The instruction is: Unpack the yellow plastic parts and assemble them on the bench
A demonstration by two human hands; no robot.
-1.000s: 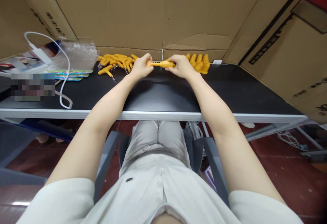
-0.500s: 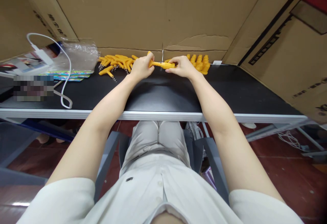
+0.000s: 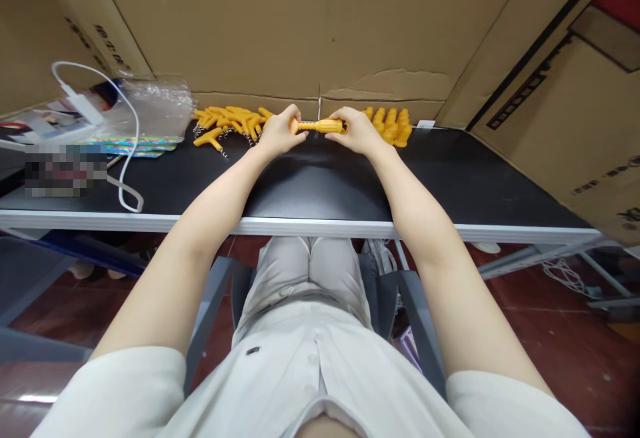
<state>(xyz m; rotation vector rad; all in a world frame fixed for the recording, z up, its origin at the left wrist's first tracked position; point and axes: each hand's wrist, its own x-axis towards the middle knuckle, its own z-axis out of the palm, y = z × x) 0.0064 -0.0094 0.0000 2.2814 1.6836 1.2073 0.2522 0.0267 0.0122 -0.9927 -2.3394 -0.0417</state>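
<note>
Both my hands meet at the far middle of a black table (image 3: 450,178). My left hand (image 3: 278,133) grips the left end of a yellow plastic piece (image 3: 318,126) that lies level between the hands, and my right hand (image 3: 356,130) grips its thicker right end. A heap of yellow T-shaped handles with metal spirals (image 3: 227,123) lies just left of my left hand. A row of yellow caps (image 3: 391,124) lies just right of my right hand.
Cardboard sheets (image 3: 320,25) wall the table at the back and right. At the far left lie a clear plastic bag (image 3: 155,108), a white charger with cable (image 3: 120,151) and colourful packets (image 3: 131,147). My lap and a grey chair are below the table edge.
My hands have stayed at the same spot, with small shifts of the fingers on the yellow piece. The piles have not moved.
</note>
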